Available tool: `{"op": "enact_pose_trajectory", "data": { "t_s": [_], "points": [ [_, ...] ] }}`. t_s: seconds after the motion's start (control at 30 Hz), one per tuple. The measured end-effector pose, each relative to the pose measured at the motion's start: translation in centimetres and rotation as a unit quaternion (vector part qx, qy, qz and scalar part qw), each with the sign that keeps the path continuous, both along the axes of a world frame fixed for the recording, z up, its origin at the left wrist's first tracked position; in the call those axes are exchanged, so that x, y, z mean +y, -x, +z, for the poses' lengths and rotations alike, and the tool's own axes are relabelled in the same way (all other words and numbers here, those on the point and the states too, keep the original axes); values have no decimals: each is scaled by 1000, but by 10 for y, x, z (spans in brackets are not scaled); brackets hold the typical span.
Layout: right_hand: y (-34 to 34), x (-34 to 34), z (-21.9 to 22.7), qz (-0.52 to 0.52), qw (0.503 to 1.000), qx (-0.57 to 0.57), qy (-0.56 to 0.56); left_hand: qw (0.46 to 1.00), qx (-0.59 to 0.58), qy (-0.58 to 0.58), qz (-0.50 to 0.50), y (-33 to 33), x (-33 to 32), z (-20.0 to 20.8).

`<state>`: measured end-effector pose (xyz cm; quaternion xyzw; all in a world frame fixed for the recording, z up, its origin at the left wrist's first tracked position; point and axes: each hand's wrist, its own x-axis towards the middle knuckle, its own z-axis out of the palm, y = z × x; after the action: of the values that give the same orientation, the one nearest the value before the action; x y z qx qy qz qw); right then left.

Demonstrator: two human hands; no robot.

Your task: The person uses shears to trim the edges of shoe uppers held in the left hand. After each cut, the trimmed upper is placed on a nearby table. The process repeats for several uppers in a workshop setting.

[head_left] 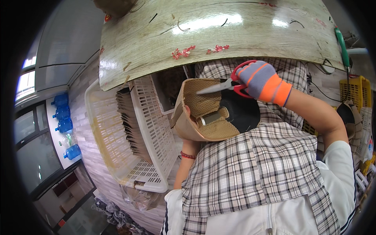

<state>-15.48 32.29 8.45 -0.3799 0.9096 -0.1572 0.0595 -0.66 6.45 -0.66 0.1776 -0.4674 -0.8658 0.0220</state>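
Note:
A tan mesh and black fabric piece (203, 98), sewn into an open curved shape like a shoe upper, is held above my lap. My left hand (191, 145) is closed on its left side; a finger shows at the inner edge, and the rest of the hand is hidden behind the fabric. In an orange and grey glove, my right hand (260, 80) is shut around the red handles of scissors (215, 88). Their blades point left, over the piece's opening. A checked apron (235, 168) covers my lap.
A wood-patterned table (219, 37) with thread scraps lies ahead. Left of me, a white plastic crate (150, 117) holds a row of stacked tan and dark pieces (131, 121). A green-handled tool (341, 47) hangs at the table's right edge, near a yellow basket (362, 88).

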Motion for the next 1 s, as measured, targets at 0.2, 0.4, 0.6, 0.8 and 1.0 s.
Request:
{"op": "enact_pose_trajectory", "data": {
  "t_s": [0.2,0.4,0.6,0.8,1.0],
  "points": [
    [-20,11,9,-65,992,-42,97,999,25,-16,36,18,-22,1],
    [-46,26,3,-21,984,-173,-31,952,-223,-109,-177,-24,-63,24],
    [-51,20,-4,38,982,-166,-84,959,-208,-75,-176,-38,-58,25],
    [-49,8,-1,69,983,-152,-77,971,-184,-57,-141,-45,-50,19],
    [-49,18,-1,53,987,-113,-96,962,-214,-86,-146,-42,-50,28]
  ]
}}
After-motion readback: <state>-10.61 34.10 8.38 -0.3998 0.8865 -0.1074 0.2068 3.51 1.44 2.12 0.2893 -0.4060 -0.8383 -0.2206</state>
